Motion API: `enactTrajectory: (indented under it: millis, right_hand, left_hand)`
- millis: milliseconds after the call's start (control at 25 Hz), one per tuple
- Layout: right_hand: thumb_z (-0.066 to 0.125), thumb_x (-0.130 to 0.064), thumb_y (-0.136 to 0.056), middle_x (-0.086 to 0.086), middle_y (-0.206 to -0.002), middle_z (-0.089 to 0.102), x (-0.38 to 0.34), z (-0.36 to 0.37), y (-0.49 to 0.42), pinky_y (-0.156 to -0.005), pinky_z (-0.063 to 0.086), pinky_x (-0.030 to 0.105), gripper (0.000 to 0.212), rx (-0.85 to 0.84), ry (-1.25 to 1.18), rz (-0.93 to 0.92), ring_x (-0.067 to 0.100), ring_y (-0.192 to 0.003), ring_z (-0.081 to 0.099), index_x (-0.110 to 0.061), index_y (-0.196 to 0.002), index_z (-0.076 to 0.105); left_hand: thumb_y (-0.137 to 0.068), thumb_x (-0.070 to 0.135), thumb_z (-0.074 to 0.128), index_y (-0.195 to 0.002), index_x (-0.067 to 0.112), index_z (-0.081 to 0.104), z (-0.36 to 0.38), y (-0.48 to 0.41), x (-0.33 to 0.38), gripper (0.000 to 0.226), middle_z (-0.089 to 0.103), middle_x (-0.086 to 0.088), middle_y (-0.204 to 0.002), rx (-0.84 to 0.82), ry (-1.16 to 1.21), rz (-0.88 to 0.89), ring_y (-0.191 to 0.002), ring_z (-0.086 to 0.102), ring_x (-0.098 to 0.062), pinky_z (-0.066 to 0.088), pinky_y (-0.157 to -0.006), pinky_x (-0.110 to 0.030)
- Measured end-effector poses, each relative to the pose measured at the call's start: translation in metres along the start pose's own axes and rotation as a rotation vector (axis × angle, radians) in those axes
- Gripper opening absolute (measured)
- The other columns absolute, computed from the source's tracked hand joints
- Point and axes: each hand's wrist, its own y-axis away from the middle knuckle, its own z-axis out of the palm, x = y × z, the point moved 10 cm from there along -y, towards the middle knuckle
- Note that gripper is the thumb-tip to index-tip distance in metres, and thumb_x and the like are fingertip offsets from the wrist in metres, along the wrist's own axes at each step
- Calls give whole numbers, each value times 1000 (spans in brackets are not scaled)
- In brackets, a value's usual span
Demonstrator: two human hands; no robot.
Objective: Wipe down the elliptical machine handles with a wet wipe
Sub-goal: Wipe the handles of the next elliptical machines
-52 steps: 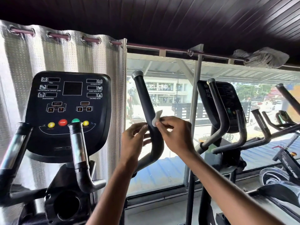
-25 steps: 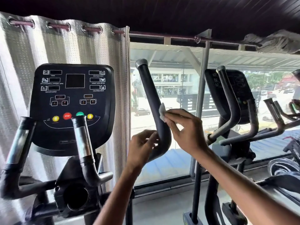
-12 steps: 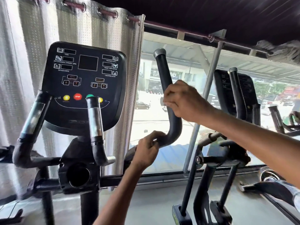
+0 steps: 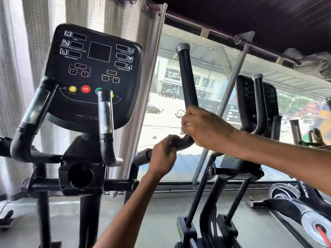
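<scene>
The elliptical's tall black right handle [image 4: 187,77] rises beside the console and curves at its lower end. My right hand [image 4: 206,129] wraps round that handle just above the bend, with a white wet wipe [image 4: 184,128] showing only as a small patch under the fingers. My left hand [image 4: 163,156] grips the curved lower end of the same handle, just below and left of the right hand. Two short fixed handles with silver sensor bands stand in front of the console, one at the centre [image 4: 105,122] and one at the left [image 4: 34,113].
The black console [image 4: 93,74] with yellow, red and green buttons is at upper left, a grey curtain [image 4: 125,18] behind it. A second elliptical [image 4: 258,108] stands at the right by the window, more machines [image 4: 300,210] at far right.
My right hand with the wipe has slid down the tall handle toward the bend. My left hand has stayed at the handle's curved lower end. The view tilted down and left.
</scene>
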Motion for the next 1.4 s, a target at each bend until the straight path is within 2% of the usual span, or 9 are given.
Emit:
enactTrajectory:
  millis: [120,200,400,600,840,1080,1200,1320,1400]
  right_hand:
    - [63,-10,-86,-9,-80,65,-7,5,2,-81,47,29,18,8,111,-68,18,-92,54,-20,-81,77]
    - [61,-14,-88,-10,-79,65,-4,2,-2,-81,44,28,20,21,101,-35,18,-92,52,-22,-83,78]
    - [57,-6,-85,-9,-68,62,-17,17,-6,-75,47,33,25,-63,159,-54,19,-85,51,-22,-74,73]
    - [58,-1,-72,-1,-52,55,-60,33,-16,-66,46,37,23,-59,216,-119,24,-71,54,-16,-54,60]
    - [52,-7,-84,0,-77,61,-33,24,-6,-76,43,41,23,11,247,-16,27,-91,52,-14,-75,72]
    - [50,5,-68,7,-57,53,-63,50,-29,-63,43,38,24,-53,129,31,28,-67,53,-8,-54,63]
    - [48,7,-68,9,-54,54,-52,50,-24,-63,45,39,24,-58,127,49,29,-64,53,-6,-53,61]
    - [61,5,-62,6,-51,53,-70,59,-39,-62,45,35,19,-74,149,30,28,-63,55,-9,-50,62]
    - [61,4,-69,6,-58,59,-73,70,-45,-69,44,36,19,-140,117,9,27,-71,57,-11,-58,66]
  left_hand:
    - [-83,30,45,-123,19,63,10,5,-13,45,72,-1,-115,-30,-4,-39,-105,66,-21,53,-92,-36]
    - [-86,28,52,-137,14,58,12,8,-25,53,67,-5,-131,-26,-41,-57,-120,62,-24,48,-102,-34]
    - [-89,9,69,-145,12,51,9,12,-59,59,59,-5,-142,47,-113,-156,-128,55,-26,37,-100,-26]
    - [-82,20,67,-143,21,50,11,9,-89,64,62,-1,-141,-21,-133,-211,-129,59,-23,48,-109,-43]
    - [-88,9,71,-153,22,44,4,9,-95,71,55,-4,-150,-75,-156,-171,-134,52,-23,45,-112,-42]
    - [-82,16,68,-152,29,41,11,6,-114,76,58,6,-148,-102,-166,-124,-135,56,-16,48,-110,-43]
    - [-82,22,66,-149,31,43,9,-1,-120,71,62,6,-143,-85,-154,-143,-133,58,-15,51,-107,-42]
    - [-83,21,73,-139,22,53,13,-13,-126,59,66,-3,-128,-104,-195,-192,-117,63,-25,53,-97,-43]
    - [-82,22,77,-131,17,59,13,-19,-137,52,67,-6,-122,-147,-247,-217,-111,65,-28,53,-95,-43]
